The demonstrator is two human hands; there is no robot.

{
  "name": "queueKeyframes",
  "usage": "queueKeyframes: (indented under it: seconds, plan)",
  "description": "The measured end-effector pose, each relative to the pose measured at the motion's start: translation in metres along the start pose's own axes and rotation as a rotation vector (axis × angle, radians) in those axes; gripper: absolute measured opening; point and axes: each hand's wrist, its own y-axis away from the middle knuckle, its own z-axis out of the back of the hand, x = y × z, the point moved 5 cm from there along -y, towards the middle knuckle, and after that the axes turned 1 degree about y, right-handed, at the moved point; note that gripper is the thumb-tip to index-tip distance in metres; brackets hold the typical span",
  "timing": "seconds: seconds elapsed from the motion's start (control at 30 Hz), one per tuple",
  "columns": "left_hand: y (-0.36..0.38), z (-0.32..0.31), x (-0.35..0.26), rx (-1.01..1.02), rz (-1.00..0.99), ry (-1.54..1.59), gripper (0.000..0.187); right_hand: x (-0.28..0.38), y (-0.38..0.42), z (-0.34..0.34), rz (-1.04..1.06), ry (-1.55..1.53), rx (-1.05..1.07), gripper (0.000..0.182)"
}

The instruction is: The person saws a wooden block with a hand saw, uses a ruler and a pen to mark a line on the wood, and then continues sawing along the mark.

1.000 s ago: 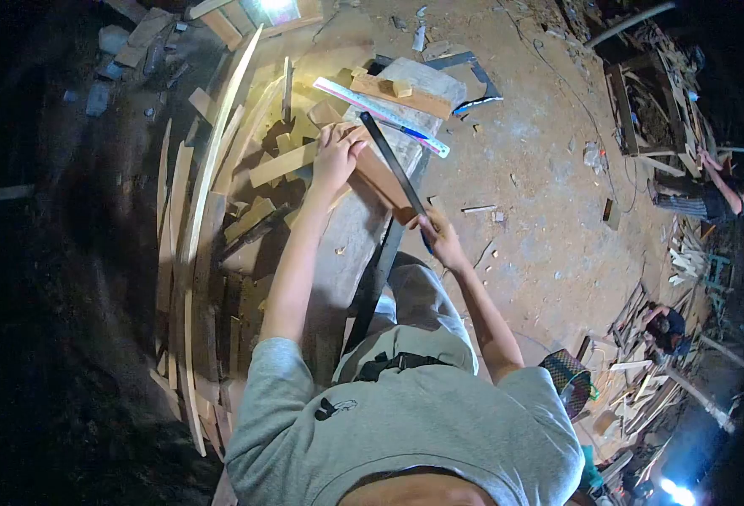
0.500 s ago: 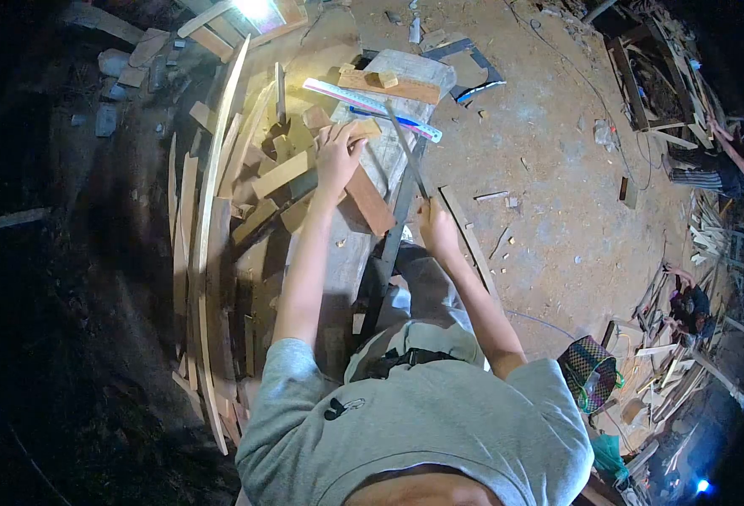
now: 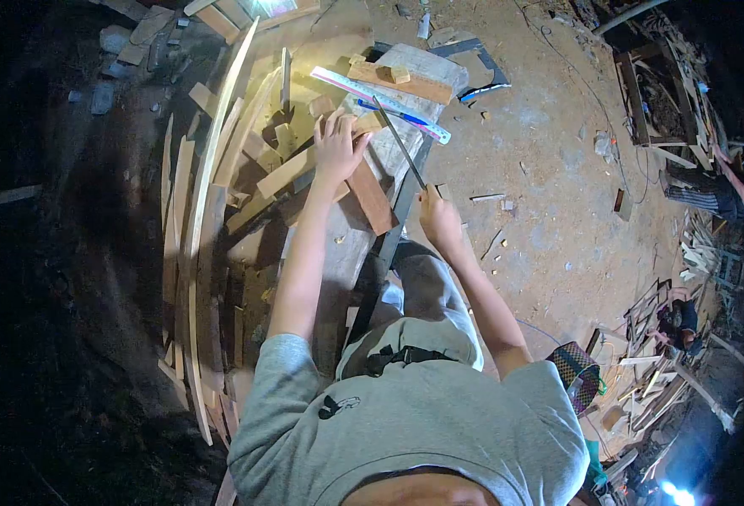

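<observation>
My left hand (image 3: 338,152) is closed over a light wood piece (image 3: 369,123), whose end sticks out to the right of the fingers. Beneath it a reddish-brown board (image 3: 372,198) lies slanted on the workbench (image 3: 338,261). My right hand (image 3: 441,218) grips the handle of a long thin dark tool (image 3: 399,142), its tip pointing up and left toward the light piece; whether it is a blade or a file I cannot tell. A ruler (image 3: 330,78) and a blue pen (image 3: 370,105) lie just beyond the hands.
A small block (image 3: 400,74) rests on a flat board (image 3: 431,88). Several offcuts and long strips (image 3: 193,219) fill the left side. A checkered basket (image 3: 572,371) stands on the floor at the right. Other people (image 3: 730,190) are at the far right.
The tool in my right hand has tilted, its tip now further left and nearer the light piece. My left hand still holds that piece. The whole view has shifted slightly.
</observation>
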Motion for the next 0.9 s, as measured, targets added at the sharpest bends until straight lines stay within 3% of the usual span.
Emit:
queueKeyframes:
  seconds: [0.4, 0.9]
  plan:
    - [0.0, 0.0, 0.004, 0.076, 0.09, 0.027, 0.038, 0.002, 0.005, 0.013, -0.066, -0.009, 0.054, 0.029]
    - [0.0, -0.001, 0.006, 0.091, 0.092, 0.046, 0.036, -0.003, 0.0, -0.001, -0.05, 0.053, -0.003, 0.023]
